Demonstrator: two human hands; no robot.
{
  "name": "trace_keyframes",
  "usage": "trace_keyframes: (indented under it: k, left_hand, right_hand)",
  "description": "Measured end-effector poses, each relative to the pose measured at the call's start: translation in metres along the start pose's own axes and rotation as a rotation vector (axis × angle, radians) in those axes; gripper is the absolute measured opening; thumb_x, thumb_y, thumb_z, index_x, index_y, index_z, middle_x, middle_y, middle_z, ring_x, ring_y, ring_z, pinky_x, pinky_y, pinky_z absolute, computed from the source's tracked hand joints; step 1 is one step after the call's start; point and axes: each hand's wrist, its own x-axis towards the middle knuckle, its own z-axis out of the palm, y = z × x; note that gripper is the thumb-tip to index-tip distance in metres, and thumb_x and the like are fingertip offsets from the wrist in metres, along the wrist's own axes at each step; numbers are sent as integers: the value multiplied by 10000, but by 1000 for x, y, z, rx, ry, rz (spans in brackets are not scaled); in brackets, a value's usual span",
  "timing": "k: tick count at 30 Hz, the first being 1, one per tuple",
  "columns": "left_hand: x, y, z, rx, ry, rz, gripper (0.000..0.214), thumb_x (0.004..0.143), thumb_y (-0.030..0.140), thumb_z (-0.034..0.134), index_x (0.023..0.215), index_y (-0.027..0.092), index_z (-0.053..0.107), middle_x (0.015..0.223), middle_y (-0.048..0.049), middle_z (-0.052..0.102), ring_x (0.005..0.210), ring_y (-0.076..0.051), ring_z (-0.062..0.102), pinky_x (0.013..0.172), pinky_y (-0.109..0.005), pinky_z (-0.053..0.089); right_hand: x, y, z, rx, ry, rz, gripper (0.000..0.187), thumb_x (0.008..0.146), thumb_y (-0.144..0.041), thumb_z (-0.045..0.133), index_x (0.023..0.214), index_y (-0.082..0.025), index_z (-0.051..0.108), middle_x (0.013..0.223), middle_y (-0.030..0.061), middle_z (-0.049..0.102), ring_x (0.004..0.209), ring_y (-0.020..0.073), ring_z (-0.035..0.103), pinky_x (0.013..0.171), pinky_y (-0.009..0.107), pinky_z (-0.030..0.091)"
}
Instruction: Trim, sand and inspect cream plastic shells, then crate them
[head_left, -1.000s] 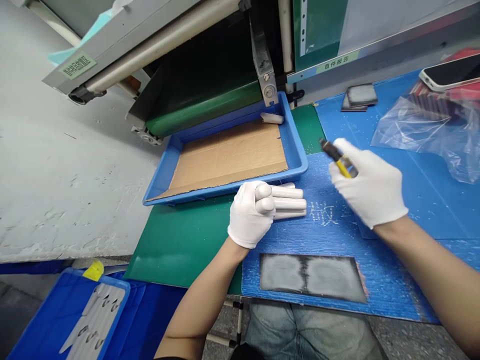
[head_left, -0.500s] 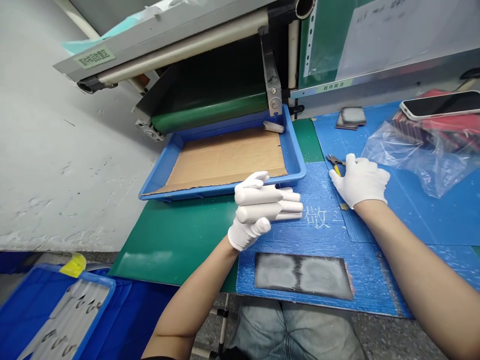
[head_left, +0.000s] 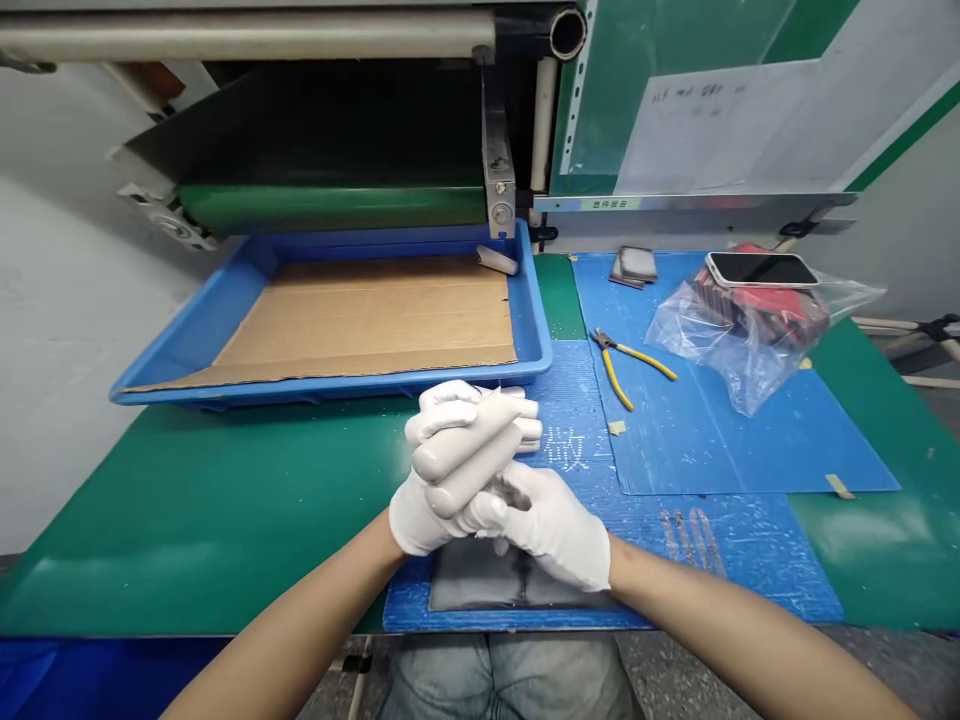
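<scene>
My left hand (head_left: 420, 505), in a white glove, is closed around several smooth white tube-like pieces (head_left: 476, 455) with rounded ends. They lie at a slant across its fingers, above the bench. My right hand (head_left: 559, 525), also gloved, meets it from the right, just under the pieces. Its thumb and fingers are bent together beside my left thumb, and what they pinch is hidden. Beneath both hands lies a flat dark rectangular pad (head_left: 472, 580) with pale grey dusty patches, partly covered by them. Yellow-handled pliers (head_left: 630, 360) rest open on the blue sheet, apart from my hands.
Ahead stands a blue tray (head_left: 536, 320) lined with cardboard (head_left: 390, 310), with one white piece (head_left: 497, 260) at its right end. A green conveyor roller (head_left: 337, 205) overhangs it. At right, a phone (head_left: 761, 269) tops a plastic bag (head_left: 739, 355). Small dark pads (head_left: 637, 264) lie behind the pliers.
My right hand has moved from beside the pliers over to my left hand. The white pieces now tilt more steeply. The view has turned and levelled, showing more of the bench's right side.
</scene>
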Motion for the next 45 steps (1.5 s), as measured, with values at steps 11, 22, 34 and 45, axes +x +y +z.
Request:
trace_keyframes:
  k: [11, 22, 34, 45]
  left_hand:
    - [-5, -6, -2, -191, -120, -144, 211, 941, 304, 740, 1103, 255, 613, 1220, -84, 694, 1117, -218, 716, 944, -406, 626]
    - [13, 9, -7, -471, -361, -680, 571, 760, 365, 906, 1241, 191, 652, 1130, -95, 751, 828, -204, 753, 657, -304, 645]
    - [17, 16, -17, -619, -430, -839, 607, 870, 489, 816, 1278, 193, 479, 828, -53, 759, 578, -248, 763, 261, -190, 461]
    - [15, 11, -16, -659, -403, -917, 643, 988, 646, 577, 1480, 239, 505, 918, -97, 795, 530, -241, 752, 392, -286, 608]
  right_hand:
    - [11, -3, -39, -64, 463, -91, 471, 977, -661, 593, 779, -238, 533, 617, -46, 535, 545, 119, 391, 564, 299, 339]
    - [13, -20, -54, -42, 415, 5, 453, 812, -612, 807, 938, -225, 609, 593, -77, 541, 438, 86, 388, 465, 260, 269]
    - [12, -16, -58, 282, 148, 13, 330, 945, -525, 722, 934, -210, 624, 706, -45, 564, 461, 63, 398, 431, 253, 191]
    - [15, -9, -58, 444, 30, 38, 378, 943, -502, 740, 808, -179, 599, 661, -54, 536, 431, 31, 292, 401, 228, 177]
